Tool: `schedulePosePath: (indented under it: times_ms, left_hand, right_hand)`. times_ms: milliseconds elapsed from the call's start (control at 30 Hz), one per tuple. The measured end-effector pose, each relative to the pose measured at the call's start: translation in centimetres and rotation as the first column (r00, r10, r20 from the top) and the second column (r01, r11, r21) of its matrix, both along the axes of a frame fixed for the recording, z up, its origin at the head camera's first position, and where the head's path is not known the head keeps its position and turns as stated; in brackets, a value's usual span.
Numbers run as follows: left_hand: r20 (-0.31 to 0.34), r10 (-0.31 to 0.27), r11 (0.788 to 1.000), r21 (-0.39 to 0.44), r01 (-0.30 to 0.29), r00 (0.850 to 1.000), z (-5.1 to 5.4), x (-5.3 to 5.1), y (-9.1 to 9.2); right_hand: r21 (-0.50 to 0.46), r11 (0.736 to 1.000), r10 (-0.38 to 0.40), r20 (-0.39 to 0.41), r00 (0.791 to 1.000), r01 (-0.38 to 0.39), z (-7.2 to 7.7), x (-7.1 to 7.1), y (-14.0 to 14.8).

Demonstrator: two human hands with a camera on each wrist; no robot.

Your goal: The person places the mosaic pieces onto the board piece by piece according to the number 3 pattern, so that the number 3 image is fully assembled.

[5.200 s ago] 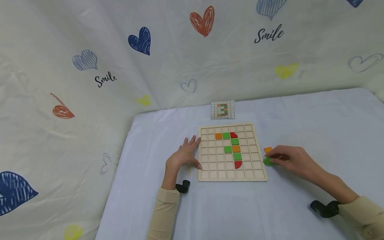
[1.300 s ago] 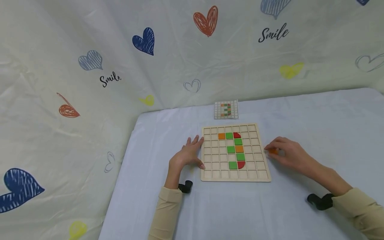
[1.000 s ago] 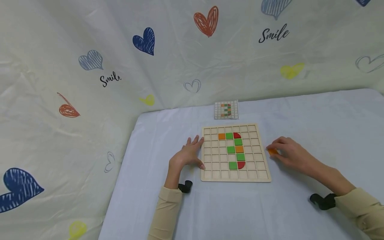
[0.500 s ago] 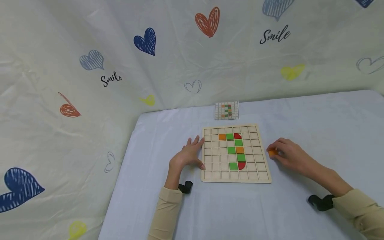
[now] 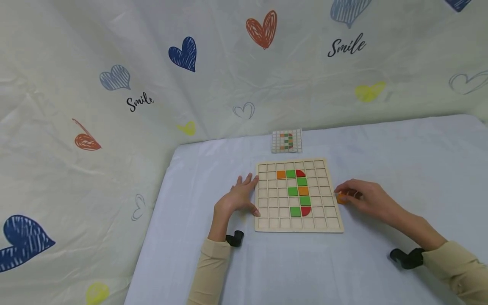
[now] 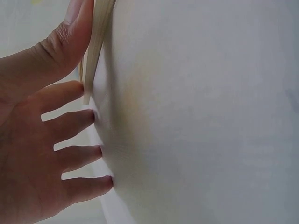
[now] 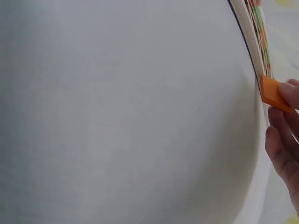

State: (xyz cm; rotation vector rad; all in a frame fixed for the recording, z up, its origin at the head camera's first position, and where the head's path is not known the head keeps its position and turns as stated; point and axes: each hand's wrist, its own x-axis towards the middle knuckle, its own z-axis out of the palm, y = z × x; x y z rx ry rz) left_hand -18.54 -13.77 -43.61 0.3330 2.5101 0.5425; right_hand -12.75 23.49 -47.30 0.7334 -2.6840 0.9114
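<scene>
A square wooden grid board (image 5: 274,222) lies on the table, with orange, green and red tiles in some of its cells. My left hand (image 5: 236,198) has its fingers spread, thumb and index finger touching the board's left edge; the left wrist view shows the other fingertips on the cloth. Just beyond the board's right edge, my right hand (image 5: 371,197) pinches an orange square tile (image 7: 273,92) between thumb and fingers. A green tile (image 5: 295,212) sits left of the lower red rounded tile (image 5: 306,211).
Behind the board lies a small pattern card (image 5: 286,141) printed with a similar coloured grid. White cloth (image 5: 297,271) covers the table, and a curtain with printed hearts (image 5: 213,93) hangs behind its far edge.
Five seconds ago my right hand was at a green tile beside the board; a green tile now sits left of the lower red one. My right hand now holds the orange tile. Left hand stays.
</scene>
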Motion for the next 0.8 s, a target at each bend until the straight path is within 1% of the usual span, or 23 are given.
schedulePosePath:
  times_ms: [167,233,367,467,567,633,800]
  left_hand:
    - [-0.005,-0.014,1.000,0.010,0.014,1.000,-0.1,0.0,-0.2]
    - [-0.007,-0.014,1.000,0.012,0.015,1.000,-0.2,0.1,-0.2]
    - [-0.009,-0.017,1.000,0.013,0.017,1.000,-0.2,0.1,-0.2]
    - [-0.010,-0.016,1.000,0.014,0.016,1.000,-0.1,0.1,-0.2]
    - [-0.008,-0.009,1.000,0.017,0.009,1.000,-0.1,0.2,-0.2]
    - [-0.007,-0.003,1.000,0.021,0.003,1.000,-0.1,0.3,-0.3]
    - [-0.019,-0.007,1.000,0.025,0.007,1.000,-0.2,0.2,-0.3]
  right_hand:
    - [-0.032,0.999,0.019,-0.009,1.000,-0.019,0.3,0.2,-0.1]
    - [-0.040,0.999,0.021,0.001,1.000,-0.021,0.4,0.2,-0.1]
    - [-0.049,0.999,0.018,0.070,0.997,-0.014,0.7,0.3,-0.4]
    - [-0.046,0.999,0.019,0.135,0.991,-0.013,0.8,0.3,-0.8]
    - [-0.041,0.999,0.027,0.177,0.984,-0.020,1.0,0.2,-1.2]
    - [-0.048,0.998,0.037,0.196,0.980,-0.028,1.2,0.2,-1.5]
    - [-0.087,0.994,0.078,0.211,0.974,-0.061,1.5,0.0,-2.2]
